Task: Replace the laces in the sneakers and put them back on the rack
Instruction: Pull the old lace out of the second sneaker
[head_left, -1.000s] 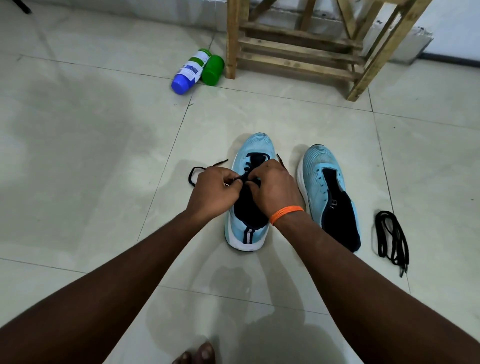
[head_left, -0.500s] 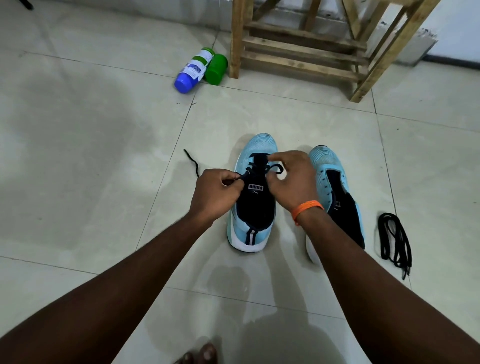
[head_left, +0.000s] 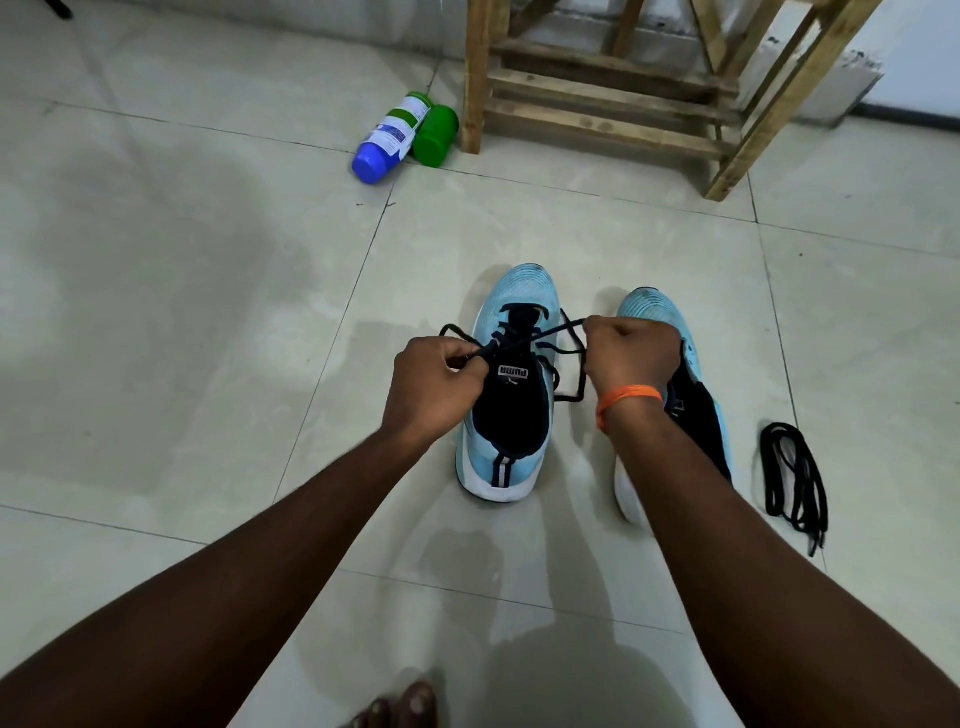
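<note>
Two light blue sneakers stand side by side on the tiled floor. The left sneaker (head_left: 519, 296) has a black lace (head_left: 540, 335) threaded near its toe end. My left hand (head_left: 434, 387) pinches one strand of that lace at the tongue. My right hand (head_left: 631, 356), with an orange band on the wrist, grips the other strand and holds it taut to the right. The right sneaker (head_left: 652, 309) has no lace and is partly hidden behind my right arm. A second black lace (head_left: 795, 478) lies coiled on the floor to its right.
A wooden rack (head_left: 613, 98) stands at the back, beyond the sneakers. A blue-capped bottle (head_left: 387, 140) and a green cup (head_left: 436, 135) lie on the floor beside the rack's left leg. Toes of a foot (head_left: 400, 709) show at the bottom edge.
Both hands have drawn apart from over the tongue, pulling the lace strands out to either side. The loose lace end on the floor at the left has been drawn in.
</note>
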